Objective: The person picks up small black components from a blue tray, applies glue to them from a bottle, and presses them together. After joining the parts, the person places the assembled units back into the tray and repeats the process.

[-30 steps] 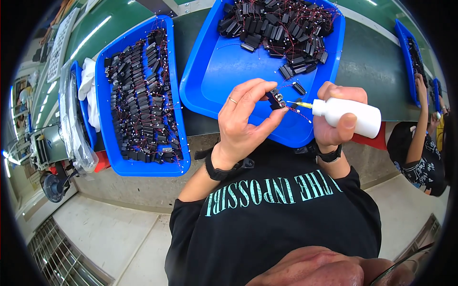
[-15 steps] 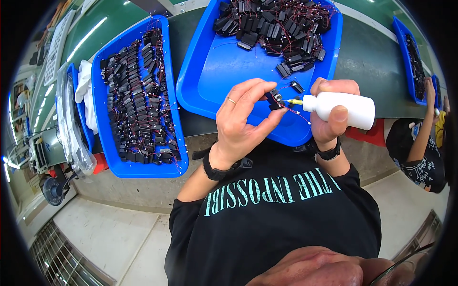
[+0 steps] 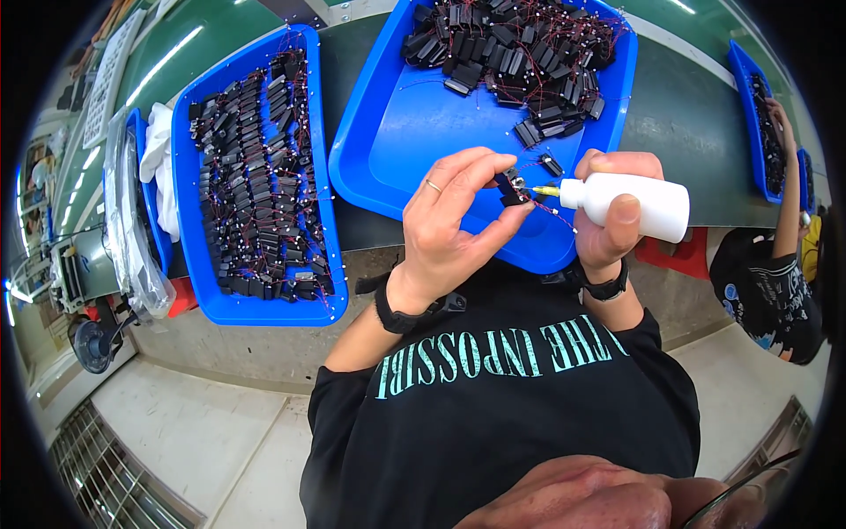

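Between the thumb and fingers of my left hand (image 3: 454,204) is a small black part with thin red and black wires (image 3: 511,189). My right hand (image 3: 614,220) is wrapped round a white squeeze bottle (image 3: 648,205), lying on its side with its yellowish needle nozzle (image 3: 546,190) pointing left. The nozzle tip is at the small part; whether it touches cannot be made out. Both hands are over the near edge of a blue tray (image 3: 410,141). Inside that tray, a heap of similar black wired parts (image 3: 520,53) fills the far side, and a single part (image 3: 551,165) lies near my right hand.
At left, a second blue tray (image 3: 256,313) holds black wired parts in rows. Clear plastic bags (image 3: 132,238) and a white cloth (image 3: 159,159) are beyond it. On the right, another person (image 3: 767,282) reaches into a further blue tray (image 3: 749,97). A small fan (image 3: 92,342) stands lower left.
Both hands keep nearly the same pose, with the nozzle still at the part. The view has shifted slightly. The other person's arm has moved further over their tray.
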Motion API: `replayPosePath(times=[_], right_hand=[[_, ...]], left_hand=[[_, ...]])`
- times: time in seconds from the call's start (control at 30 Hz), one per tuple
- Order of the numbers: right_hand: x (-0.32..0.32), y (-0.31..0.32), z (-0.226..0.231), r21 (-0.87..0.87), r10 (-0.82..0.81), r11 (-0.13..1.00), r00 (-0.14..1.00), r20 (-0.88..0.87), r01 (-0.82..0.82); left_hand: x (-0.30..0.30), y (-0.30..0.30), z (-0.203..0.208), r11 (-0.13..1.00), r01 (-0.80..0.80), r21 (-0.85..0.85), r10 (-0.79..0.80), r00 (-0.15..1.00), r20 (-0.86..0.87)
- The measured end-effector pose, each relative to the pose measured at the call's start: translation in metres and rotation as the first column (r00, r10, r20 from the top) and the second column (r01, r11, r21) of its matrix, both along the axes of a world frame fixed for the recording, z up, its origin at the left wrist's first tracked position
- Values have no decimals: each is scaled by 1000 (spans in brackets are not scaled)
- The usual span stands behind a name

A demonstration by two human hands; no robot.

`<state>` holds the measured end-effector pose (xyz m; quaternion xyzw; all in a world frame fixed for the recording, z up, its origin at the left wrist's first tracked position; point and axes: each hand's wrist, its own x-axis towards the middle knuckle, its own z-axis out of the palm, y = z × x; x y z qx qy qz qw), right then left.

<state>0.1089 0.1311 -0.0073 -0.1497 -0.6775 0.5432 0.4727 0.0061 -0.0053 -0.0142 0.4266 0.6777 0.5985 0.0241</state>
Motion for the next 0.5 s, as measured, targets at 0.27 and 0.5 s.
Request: replayPosePath(times=[0.27, 0.5], right_hand=[[1, 2, -3, 23, -4, 1000, 1000, -8, 5], [0, 2, -4, 24, -12, 1000, 1000, -2, 12]], left_hand=[[0, -1, -1, 1000, -3, 3, 3, 1000, -10], [-2, -3, 1, 998, 40, -38, -40, 999, -6]])
